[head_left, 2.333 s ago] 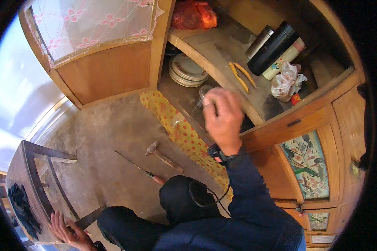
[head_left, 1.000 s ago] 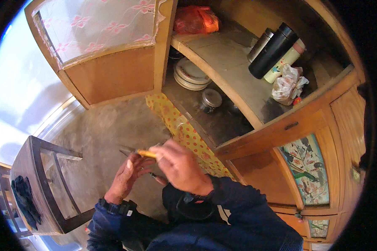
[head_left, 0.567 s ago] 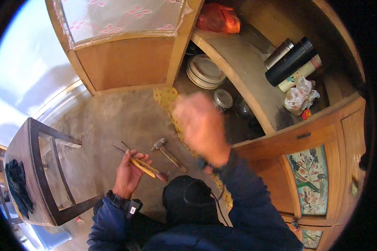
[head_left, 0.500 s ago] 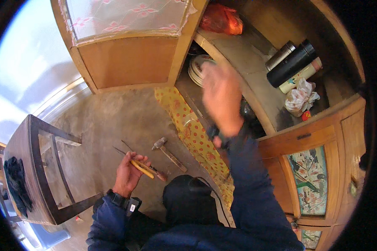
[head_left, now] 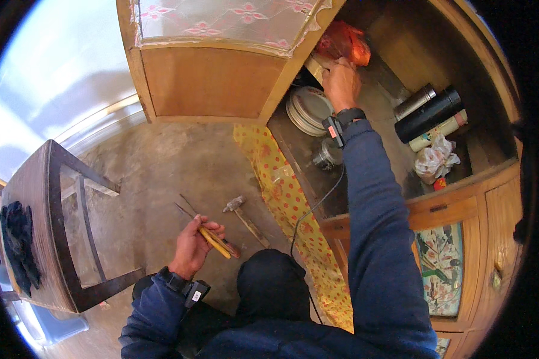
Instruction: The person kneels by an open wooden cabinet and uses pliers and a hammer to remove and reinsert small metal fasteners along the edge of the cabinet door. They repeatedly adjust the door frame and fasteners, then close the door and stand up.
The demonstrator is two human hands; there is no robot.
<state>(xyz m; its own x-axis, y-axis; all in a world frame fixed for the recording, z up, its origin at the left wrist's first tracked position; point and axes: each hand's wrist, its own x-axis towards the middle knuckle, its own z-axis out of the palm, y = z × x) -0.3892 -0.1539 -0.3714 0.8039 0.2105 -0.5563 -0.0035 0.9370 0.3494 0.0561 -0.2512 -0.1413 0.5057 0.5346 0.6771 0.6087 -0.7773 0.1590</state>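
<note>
The left hand (head_left: 191,246) grips yellow-handled pliers (head_left: 214,242) left of a hammer (head_left: 244,220); the right hand (head_left: 342,87) is by the far red bag (head_left: 352,45), fingers' grip unclear.

Yellow-handled pliers (head_left: 215,242) slant in the left grip (head_left: 190,247); a crumpled red bag (head_left: 352,44) sits on the shelf (head_left: 378,100).

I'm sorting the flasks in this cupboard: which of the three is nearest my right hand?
The silver flask, at the end of the row toward your right hand; the black flask and pale flask lie beyond it.
</note>
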